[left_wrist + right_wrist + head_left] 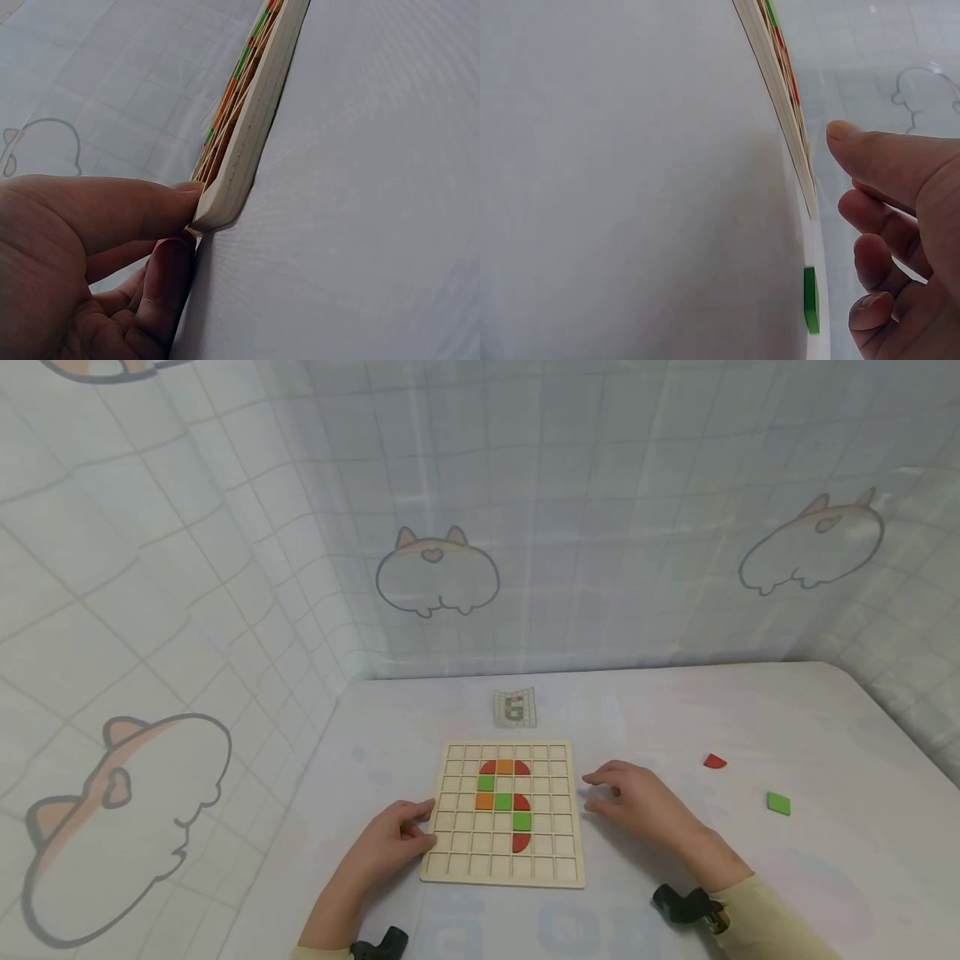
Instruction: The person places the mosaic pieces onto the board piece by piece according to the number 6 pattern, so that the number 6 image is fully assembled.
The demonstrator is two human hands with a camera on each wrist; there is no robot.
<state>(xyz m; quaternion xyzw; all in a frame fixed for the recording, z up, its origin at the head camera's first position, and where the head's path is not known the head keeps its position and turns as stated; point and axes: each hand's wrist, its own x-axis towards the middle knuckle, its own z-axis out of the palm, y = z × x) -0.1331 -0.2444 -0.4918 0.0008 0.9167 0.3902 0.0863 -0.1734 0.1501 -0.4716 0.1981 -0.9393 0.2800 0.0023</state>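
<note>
Head view: see pale square wooden grid board [557, 843] lying between left hand [393, 839] and right hand [637, 797]; loose red quarter-circle tile [715, 762] and green four-sided tile [778, 802] rightward — nearer right hand. Left wrist: gripping board's left edge. Right wrist: empty — fingers apart, just beside board.

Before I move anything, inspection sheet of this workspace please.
Surface: pale tabletop, faintly patterned
Job's things: gridded board holding red, orange and green pieces; loose red piece and loose green piece right of it; gridded card beyond its far edge
Clutter: nothing seen
Left hand: touching the board's left edge
Right hand: off the board's right edge, holding nothing
Cables: nothing seen
Surroundings: pale gridded drapes with cartoon animals
</note>
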